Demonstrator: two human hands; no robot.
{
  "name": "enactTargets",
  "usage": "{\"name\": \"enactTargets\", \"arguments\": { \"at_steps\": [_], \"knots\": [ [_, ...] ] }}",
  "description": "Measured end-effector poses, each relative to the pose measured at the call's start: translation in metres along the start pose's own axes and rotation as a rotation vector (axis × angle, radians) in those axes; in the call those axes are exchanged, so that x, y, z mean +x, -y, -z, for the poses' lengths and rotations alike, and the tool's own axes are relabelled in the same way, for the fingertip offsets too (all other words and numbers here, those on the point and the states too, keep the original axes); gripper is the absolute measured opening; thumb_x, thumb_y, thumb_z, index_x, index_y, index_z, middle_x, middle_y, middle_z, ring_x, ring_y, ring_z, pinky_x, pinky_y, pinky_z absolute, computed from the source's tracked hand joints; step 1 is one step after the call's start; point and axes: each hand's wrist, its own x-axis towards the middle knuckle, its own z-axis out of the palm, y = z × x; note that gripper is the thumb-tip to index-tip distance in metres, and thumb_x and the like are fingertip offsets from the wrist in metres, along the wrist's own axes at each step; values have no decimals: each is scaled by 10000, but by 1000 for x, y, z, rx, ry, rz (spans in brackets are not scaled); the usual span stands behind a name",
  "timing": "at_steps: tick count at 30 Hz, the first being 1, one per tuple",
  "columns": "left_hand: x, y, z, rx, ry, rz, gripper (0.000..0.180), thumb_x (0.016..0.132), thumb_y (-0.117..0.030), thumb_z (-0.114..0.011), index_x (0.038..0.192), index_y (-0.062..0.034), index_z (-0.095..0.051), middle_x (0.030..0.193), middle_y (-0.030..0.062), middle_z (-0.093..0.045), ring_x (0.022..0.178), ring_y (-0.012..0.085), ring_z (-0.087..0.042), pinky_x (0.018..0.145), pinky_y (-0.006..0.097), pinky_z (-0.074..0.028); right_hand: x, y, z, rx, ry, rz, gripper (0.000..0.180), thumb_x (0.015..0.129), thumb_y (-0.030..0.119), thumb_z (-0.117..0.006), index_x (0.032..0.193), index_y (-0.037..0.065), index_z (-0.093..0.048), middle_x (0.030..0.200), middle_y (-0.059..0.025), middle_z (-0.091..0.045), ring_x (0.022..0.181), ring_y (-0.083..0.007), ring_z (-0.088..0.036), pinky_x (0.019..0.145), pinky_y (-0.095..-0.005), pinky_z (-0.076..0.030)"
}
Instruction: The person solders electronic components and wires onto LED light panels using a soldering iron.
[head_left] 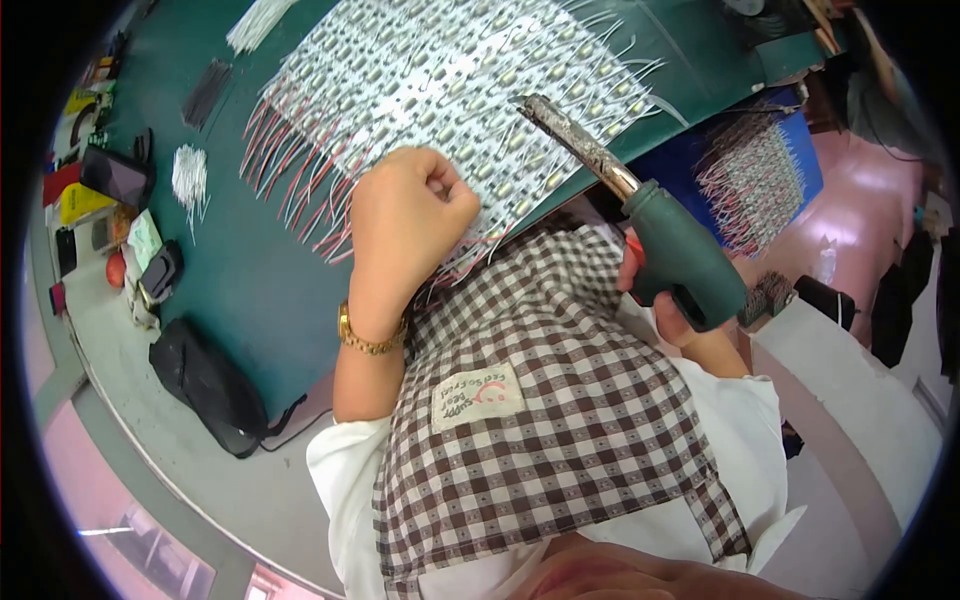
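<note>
A panel of small silver cylindrical parts in close rows, with red and pale wires sticking out at its edges, lies on the green-topped table. Over the panel's near edge is my left hand, its fingers curled closed; whatever is in them, if anything, is hidden. A gold watch circles that wrist. My right hand is wrapped round the handle of a dark green heat gun. The gun's scorched metal nozzle points up and left, above the right part of the panel.
Bundles of white wires and dark wires lie left on the green tabletop. A black pouch sits near its left edge, below a phone. At right, another wired panel rests on a blue surface.
</note>
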Motion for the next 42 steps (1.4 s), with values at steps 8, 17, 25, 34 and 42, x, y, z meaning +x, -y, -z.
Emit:
{"name": "enactTargets", "arguments": {
  "at_steps": [8, 17, 25, 34, 42],
  "knots": [
    [-3, 2, 0, -4, -41, 8, 70, 643, -69, -639, 628, -12, -602, 645, 102, -584, 542, 226, -560, 532, 324, -449, 81, 39, 32, 29, -340, 512, 370, 893, 110, -534, 1247, 16, -483, 791, -60, -555, 635, -99, -512, 548, -224, -407],
    [-12, 4, 2, -49, 18, -25, 41, 703, -42, -627, 692, -6, -609, 659, 108, -585, 539, 217, -552, 536, 326, -444, 164, 18, 71, -276, -675, 364, 211, 881, 114, -604, 1044, -16, -565, 697, -37, -583, 519, -98, -533, 504, -219, -437],
    [-28, 17, 41, -38, -261, 114, 50, 845, -13, -577, 878, 3, -611, 765, 128, -590, 669, 249, -570, 619, 341, -453, 118, 23, 34, 101, -532, 472, 311, 906, 153, -549, 1164, -14, -500, 775, -86, -566, 647, -150, -552, 594, -266, -480],
    [-15, -7, -5, -167, -165, -210, 103, 731, 27, -690, 802, -41, -661, 732, 57, -568, 596, 181, -552, 542, 289, -446, 44, 2, -17, -7, -89, 152, 546, 873, 335, -609, 1284, 19, -437, 767, -75, -551, 656, -148, -533, 614, -269, -423],
    [-16, 4, -19, -123, -55, -74, 70, 649, -23, -676, 683, -64, -631, 674, 42, -546, 542, 171, -534, 505, 282, -424, -20, -34, -10, -115, -27, 267, 417, 879, 146, -583, 1245, -17, -464, 908, -82, -570, 790, -155, -538, 715, -283, -441]
  ]
}}
